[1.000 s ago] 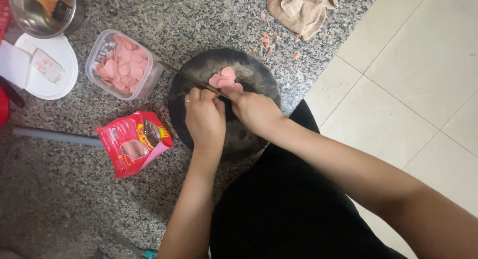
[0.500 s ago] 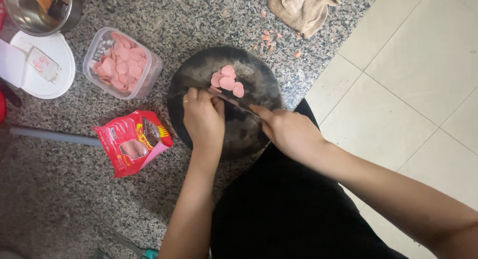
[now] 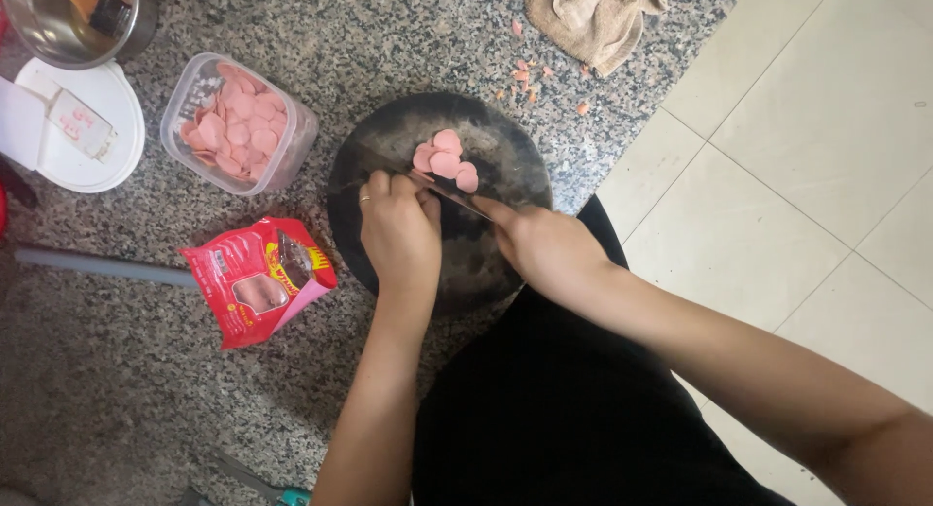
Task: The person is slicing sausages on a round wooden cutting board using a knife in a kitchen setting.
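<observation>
A round dark cutting board (image 3: 486, 137) lies on the speckled granite counter. Several pink sausage slices (image 3: 445, 161) sit near its far middle. My left hand (image 3: 398, 234) presses down on the board with fingers curled over something it hides. My right hand (image 3: 549, 253) grips a knife (image 3: 442, 190) whose thin blade runs leftward across the board, just in front of the left fingers and below the slices.
A clear plastic tub (image 3: 238, 122) of pink slices stands left of the board. A red snack packet (image 3: 258, 278) lies nearer me. A white lid (image 3: 78, 127), a metal pot (image 3: 78, 15), a crumpled beige cloth (image 3: 593, 15) and pink scraps (image 3: 530, 73) lie on the counter. Tiled floor at right.
My right hand has drawn back to the right from over the board, pulling the knife along. More pink slices lie exposed on the board. The left hand stayed put.
</observation>
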